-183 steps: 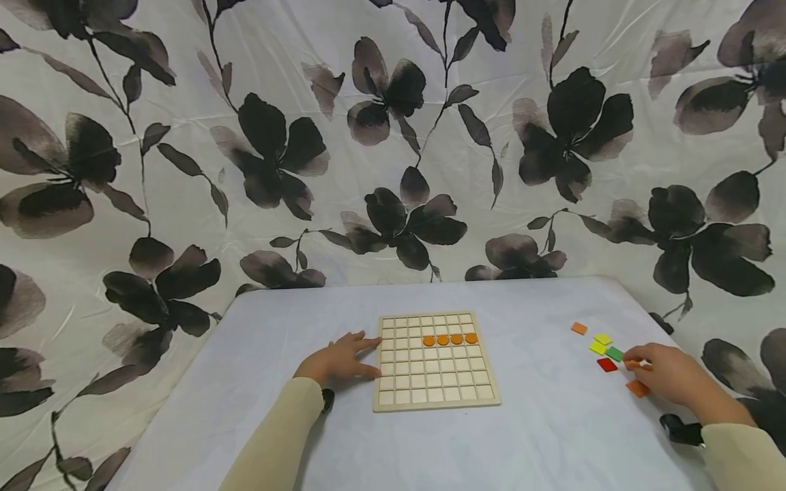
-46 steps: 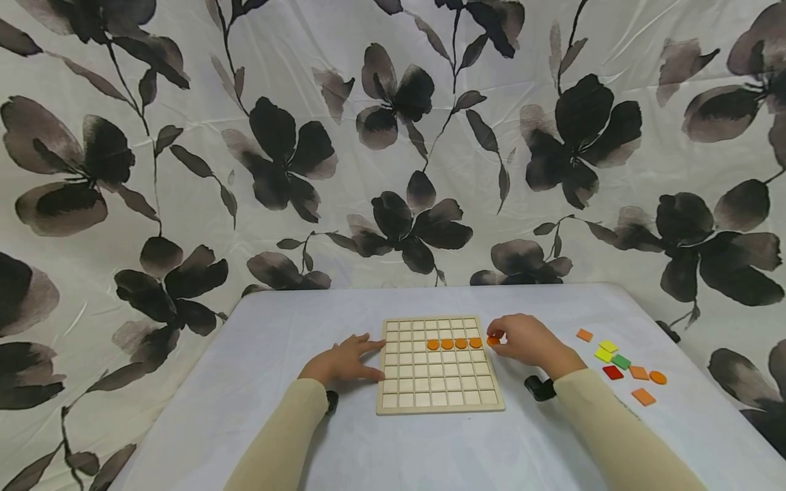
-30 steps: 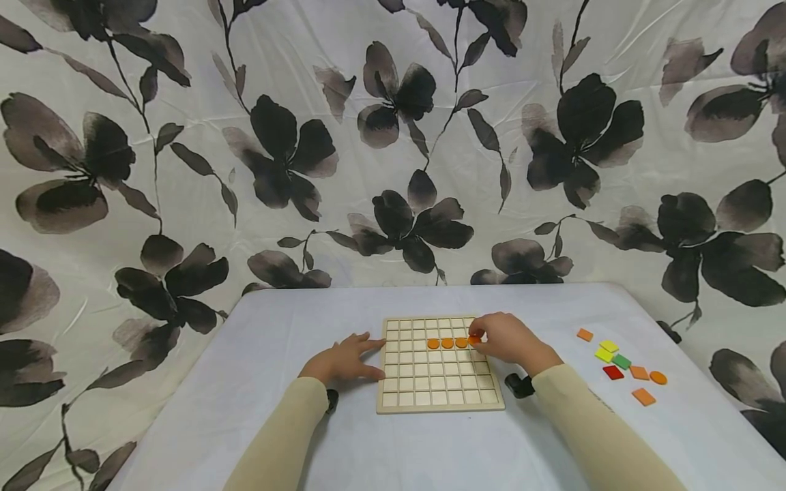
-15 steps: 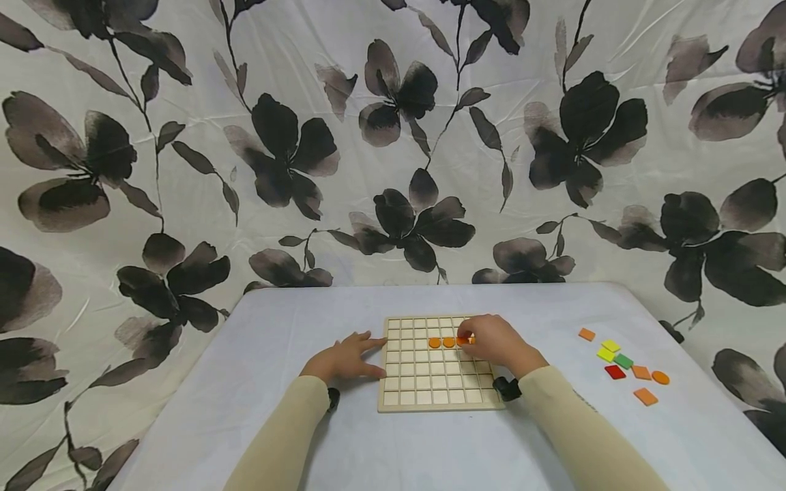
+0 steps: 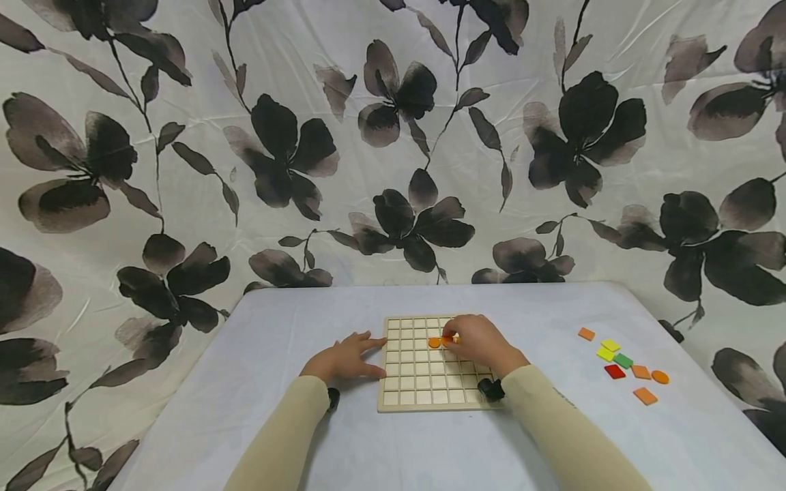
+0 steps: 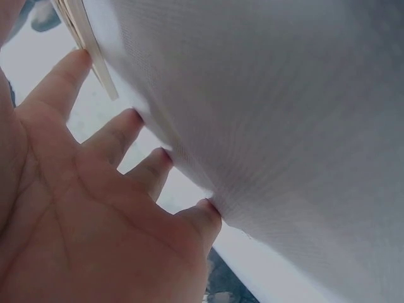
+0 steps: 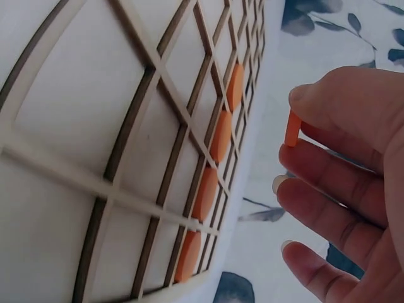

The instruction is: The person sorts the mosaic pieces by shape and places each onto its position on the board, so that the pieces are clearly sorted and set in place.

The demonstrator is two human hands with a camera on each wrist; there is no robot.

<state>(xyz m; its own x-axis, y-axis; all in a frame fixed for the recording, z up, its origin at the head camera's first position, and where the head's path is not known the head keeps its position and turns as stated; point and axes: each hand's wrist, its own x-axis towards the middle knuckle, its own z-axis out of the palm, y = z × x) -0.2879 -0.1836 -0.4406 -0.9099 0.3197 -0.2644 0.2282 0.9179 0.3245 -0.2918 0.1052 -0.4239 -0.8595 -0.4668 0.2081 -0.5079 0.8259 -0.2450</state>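
Note:
A square wooden grid board (image 5: 424, 378) lies on the table, with a row of orange discs (image 5: 434, 342) in its cells. My left hand (image 5: 344, 358) has its fingers spread at the board's left edge; in the left wrist view a fingertip touches the board's side (image 6: 93, 50). Over the row, my right hand (image 5: 482, 341) covers part of the discs in the head view. Thumb and index finger pinch another orange disc (image 7: 292, 128), tilted on edge and apart from the board in the right wrist view. Several discs (image 7: 221, 137) lie in the grid beneath.
Loose pieces lie at the table's right: orange squares (image 5: 645, 396), yellow squares (image 5: 604, 354), a green square (image 5: 623, 361), a red square (image 5: 615, 372) and one orange disc (image 5: 660, 377). A flower-printed cloth (image 5: 405, 157) hangs behind the white table (image 5: 307, 307).
My right hand has left the loose pieces with an orange disc and moved left, across the board's right edge and along the row. The left hand stays at the board.

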